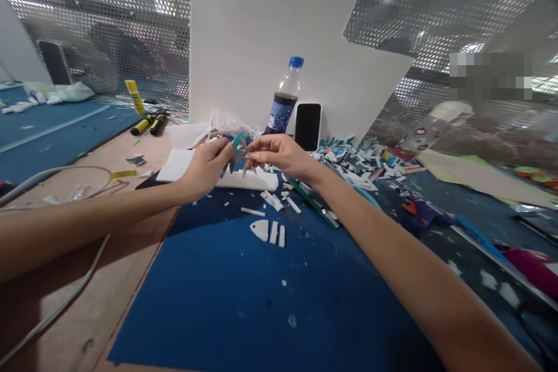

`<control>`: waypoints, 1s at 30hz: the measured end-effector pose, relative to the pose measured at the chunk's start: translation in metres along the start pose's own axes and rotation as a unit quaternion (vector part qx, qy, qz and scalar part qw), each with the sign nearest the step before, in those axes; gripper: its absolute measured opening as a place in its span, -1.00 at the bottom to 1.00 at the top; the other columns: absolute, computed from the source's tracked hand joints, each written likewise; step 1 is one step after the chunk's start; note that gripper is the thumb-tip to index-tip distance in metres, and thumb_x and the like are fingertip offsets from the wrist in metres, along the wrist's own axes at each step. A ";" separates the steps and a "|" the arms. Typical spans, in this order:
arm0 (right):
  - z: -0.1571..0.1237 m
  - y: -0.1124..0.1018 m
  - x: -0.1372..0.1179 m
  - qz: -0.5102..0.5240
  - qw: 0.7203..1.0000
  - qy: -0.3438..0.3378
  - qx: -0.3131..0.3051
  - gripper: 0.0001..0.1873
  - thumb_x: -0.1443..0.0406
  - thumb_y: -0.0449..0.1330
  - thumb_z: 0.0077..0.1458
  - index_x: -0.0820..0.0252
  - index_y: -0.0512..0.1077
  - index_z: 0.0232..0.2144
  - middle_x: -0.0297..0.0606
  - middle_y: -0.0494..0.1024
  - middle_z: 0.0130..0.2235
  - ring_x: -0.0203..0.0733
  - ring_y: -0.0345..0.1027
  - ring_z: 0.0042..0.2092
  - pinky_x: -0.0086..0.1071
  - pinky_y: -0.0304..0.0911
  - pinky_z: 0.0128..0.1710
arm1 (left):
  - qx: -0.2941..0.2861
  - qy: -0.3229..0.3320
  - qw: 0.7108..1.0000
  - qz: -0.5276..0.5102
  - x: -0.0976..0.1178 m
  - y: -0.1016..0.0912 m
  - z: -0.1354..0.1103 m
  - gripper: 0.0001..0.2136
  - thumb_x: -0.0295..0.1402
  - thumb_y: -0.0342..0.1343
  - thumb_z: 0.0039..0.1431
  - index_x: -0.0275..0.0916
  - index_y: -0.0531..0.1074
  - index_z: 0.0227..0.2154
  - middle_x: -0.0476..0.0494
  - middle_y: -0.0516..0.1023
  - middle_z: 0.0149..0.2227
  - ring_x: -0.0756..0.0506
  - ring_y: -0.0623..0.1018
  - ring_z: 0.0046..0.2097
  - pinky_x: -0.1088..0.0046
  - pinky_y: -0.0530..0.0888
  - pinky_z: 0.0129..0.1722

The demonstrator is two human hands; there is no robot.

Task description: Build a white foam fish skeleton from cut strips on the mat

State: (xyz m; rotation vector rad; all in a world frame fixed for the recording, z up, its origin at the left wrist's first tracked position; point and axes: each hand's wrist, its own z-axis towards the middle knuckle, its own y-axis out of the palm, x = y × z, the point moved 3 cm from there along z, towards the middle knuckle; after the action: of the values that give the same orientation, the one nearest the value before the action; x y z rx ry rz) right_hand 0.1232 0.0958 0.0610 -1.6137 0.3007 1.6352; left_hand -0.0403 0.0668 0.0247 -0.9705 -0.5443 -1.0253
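Observation:
My left hand point(208, 164) and my right hand point(288, 154) meet above the far edge of a blue mat point(261, 302). Long teal nails show on the left hand, and its fingers are drawn together. The right hand's fingertips are bent in close to them. Whatever sits between the fingertips is too small to make out. Just under the hands lies a long white foam block point(265, 180). Nearer to me are a white pointed piece with a small hole point(260, 231) and two short white strips point(278, 234), flat on the mat.
A cola bottle point(282, 107) leans beside an upright phone point(307, 127) against a white board point(270, 23). Scraps point(357, 160) are heaped at right, near a green cutter point(314, 203). At left are a yellow glue tube point(135, 97), black-yellow pliers point(148, 123) and a cable point(93, 267).

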 end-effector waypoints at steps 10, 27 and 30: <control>-0.001 -0.007 -0.003 -0.071 0.997 -0.018 0.027 -0.82 0.30 0.19 0.02 0.32 0.44 -0.31 -0.22 0.59 -0.39 -0.31 0.42 -0.36 -0.41 0.25 -0.35 | -0.009 0.010 1.000 -0.013 -0.005 0.005 -0.006 -0.57 -0.05 -0.17 0.27 -0.24 0.18 -0.61 0.04 0.21 -0.64 0.08 0.23 -0.57 0.55 0.18 -0.58; -0.010 -0.032 -0.006 -0.071 0.996 -0.055 0.014 -0.81 0.37 0.14 0.08 0.21 0.51 -0.25 -0.22 0.58 -0.12 -0.26 0.46 -0.25 -0.36 0.33 -0.29 | -0.126 0.055 0.991 0.007 -0.005 0.017 -0.017 -0.64 -0.21 -0.21 0.30 -0.24 0.21 -0.57 0.07 0.22 -0.64 0.08 0.22 -0.59 0.56 0.19 -0.57; -0.010 -0.037 -0.017 -0.170 0.978 -0.074 0.094 -0.85 0.43 0.08 0.03 0.26 0.40 -0.53 -0.24 0.55 -0.34 -0.26 0.41 -0.29 -0.38 0.24 -0.31 | -0.132 0.065 0.989 0.014 -0.004 0.016 -0.018 -0.65 -0.23 -0.19 0.29 -0.24 0.20 -0.58 0.08 0.20 -0.63 0.08 0.20 -0.58 0.57 0.18 -0.57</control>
State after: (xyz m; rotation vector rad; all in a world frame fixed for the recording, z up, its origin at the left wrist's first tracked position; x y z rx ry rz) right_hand 0.1532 0.1066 0.0882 -1.3113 0.0901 1.4088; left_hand -0.0286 0.0560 0.0064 -1.1323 -0.2905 -1.1465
